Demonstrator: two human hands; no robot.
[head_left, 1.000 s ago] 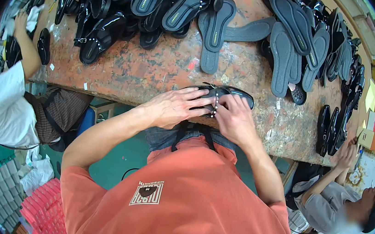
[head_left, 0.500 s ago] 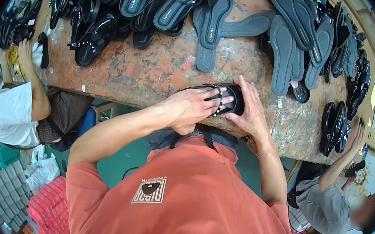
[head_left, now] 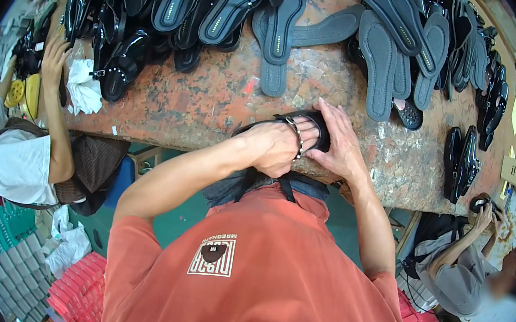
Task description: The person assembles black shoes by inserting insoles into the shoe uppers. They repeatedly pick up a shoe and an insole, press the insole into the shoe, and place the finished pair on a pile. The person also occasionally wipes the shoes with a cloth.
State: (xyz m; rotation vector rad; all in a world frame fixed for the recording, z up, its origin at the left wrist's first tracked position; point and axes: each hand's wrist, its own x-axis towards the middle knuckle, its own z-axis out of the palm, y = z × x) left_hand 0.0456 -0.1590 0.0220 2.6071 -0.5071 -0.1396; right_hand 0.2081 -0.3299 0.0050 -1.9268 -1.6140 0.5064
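Note:
A black sandal (head_left: 323, 128) with a studded ankle strap lies at the table's near edge, between my two hands. My left hand (head_left: 275, 147) has its fingers inside the sandal, passed under the strap, pressing on the footbed. Round the toe end curls my right hand (head_left: 341, 145), its thumb on the near side and fingers along the far side. Much of the footbed is hidden under my left hand. Beyond my hands lie several grey insoles (head_left: 274, 77), and to the right another group of insoles (head_left: 374, 66).
Black sandals (head_left: 180, 6) are heaped along the far left. A pair of glossy black shoes (head_left: 459, 162) stands at the right. A person in white (head_left: 16, 162) works at the left; one in grey (head_left: 457, 282) handles a shoe at the right. Crumpled white paper (head_left: 85, 87) lies on the table (head_left: 201, 100).
My left-hand fingers have pushed further under the strap, and my left elbow has shifted right. The left person's arm has reached farther over the table; the right person now holds a shoe.

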